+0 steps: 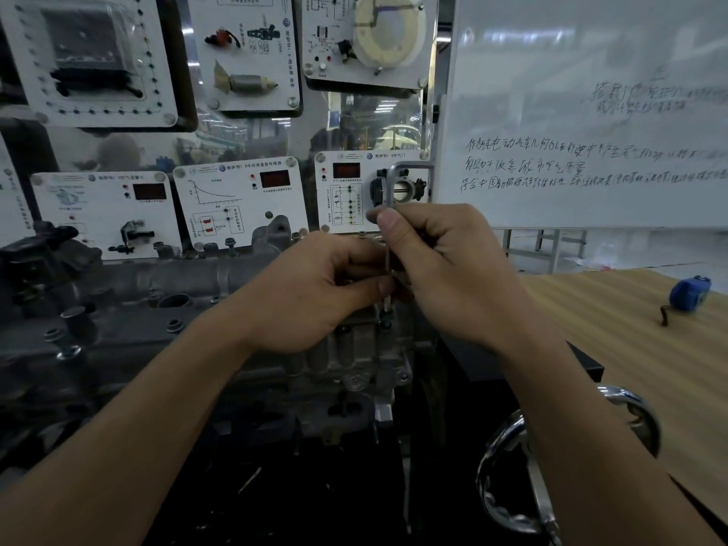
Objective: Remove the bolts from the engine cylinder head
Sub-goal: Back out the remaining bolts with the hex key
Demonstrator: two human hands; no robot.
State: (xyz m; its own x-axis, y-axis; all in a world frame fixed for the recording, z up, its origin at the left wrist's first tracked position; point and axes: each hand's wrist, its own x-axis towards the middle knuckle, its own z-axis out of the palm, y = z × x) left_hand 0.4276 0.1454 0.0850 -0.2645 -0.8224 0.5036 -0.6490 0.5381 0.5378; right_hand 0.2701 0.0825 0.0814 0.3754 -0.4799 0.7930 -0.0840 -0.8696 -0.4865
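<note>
So that the silver L-shaped hex key (390,187) stood upright in the dark bolt (385,323) on the grey cast-metal cylinder head (354,348), the right hand (445,269) and left hand (315,293) both pinched its shaft.

The left hand (315,293) and the right hand (445,269) are bare. The left forearm (157,419) and the right forearm (583,419) are uncovered down to the lower edge of the view. Both visible thumbnails (388,220) are short and plain.

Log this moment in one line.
left hand: pinches hex key | right hand: grips hex key | key tip: on bolt in cylinder head
</note>
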